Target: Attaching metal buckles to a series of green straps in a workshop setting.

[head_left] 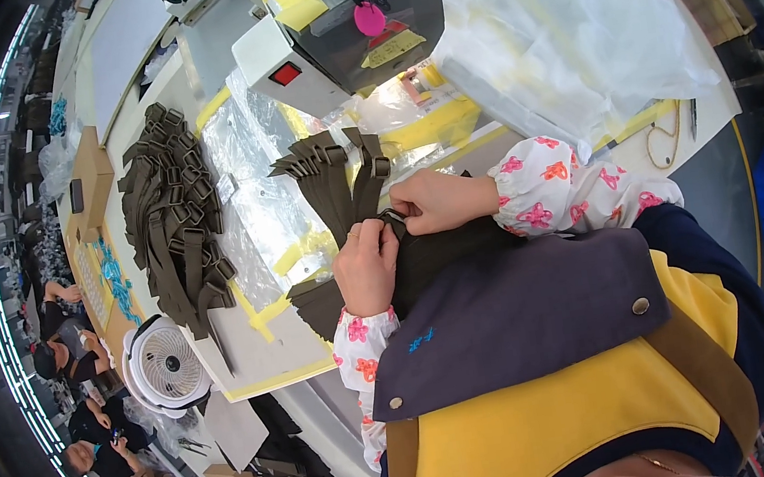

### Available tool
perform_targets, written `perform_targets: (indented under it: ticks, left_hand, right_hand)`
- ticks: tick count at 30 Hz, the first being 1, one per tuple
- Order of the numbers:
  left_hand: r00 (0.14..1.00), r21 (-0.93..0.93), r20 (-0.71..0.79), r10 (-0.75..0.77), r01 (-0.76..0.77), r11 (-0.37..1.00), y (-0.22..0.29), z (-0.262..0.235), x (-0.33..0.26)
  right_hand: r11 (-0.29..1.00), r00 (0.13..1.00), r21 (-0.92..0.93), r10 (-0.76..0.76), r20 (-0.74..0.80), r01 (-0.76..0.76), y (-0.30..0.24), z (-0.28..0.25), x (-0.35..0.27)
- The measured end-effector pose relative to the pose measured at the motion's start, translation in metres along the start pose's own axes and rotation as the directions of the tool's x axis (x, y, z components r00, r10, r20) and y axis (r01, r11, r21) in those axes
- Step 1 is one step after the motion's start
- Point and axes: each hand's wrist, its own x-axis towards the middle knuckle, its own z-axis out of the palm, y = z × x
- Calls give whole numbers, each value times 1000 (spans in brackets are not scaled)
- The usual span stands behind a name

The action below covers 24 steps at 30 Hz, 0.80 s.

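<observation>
I see two bare hands, left (367, 269) and right (428, 203), both with a pinching grip on one dark olive fabric strap (392, 220) over the pale surface (271, 351); fingers hide most of it, so I can't tell its axis. Beyond, a fanned olive bundle of buckled straps (325, 183), too overlapped to count, points its buckles away from me, toward one grey-and-white boxy machine (379, 31), cut off above.

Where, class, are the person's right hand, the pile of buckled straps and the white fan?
Right hand (440, 200): head view, back of the hand.
Pile of buckled straps (168, 209): head view, middle of the heap.
White fan (170, 363): head view, centre of the grille.
</observation>
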Motion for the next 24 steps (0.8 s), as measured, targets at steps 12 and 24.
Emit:
perform_targets:
  ticks: [12,24]
  left_hand:
    - [999,104,-17,32,-30,994,3,-1,1]
    - [963,-395,14,-268,252,883,7,9,-4]
  right_hand:
    - [978,984,-168,-140,-106,121,-5,14,-3]
    - [997,997,77,-1,-79,7,-6,3,-8]
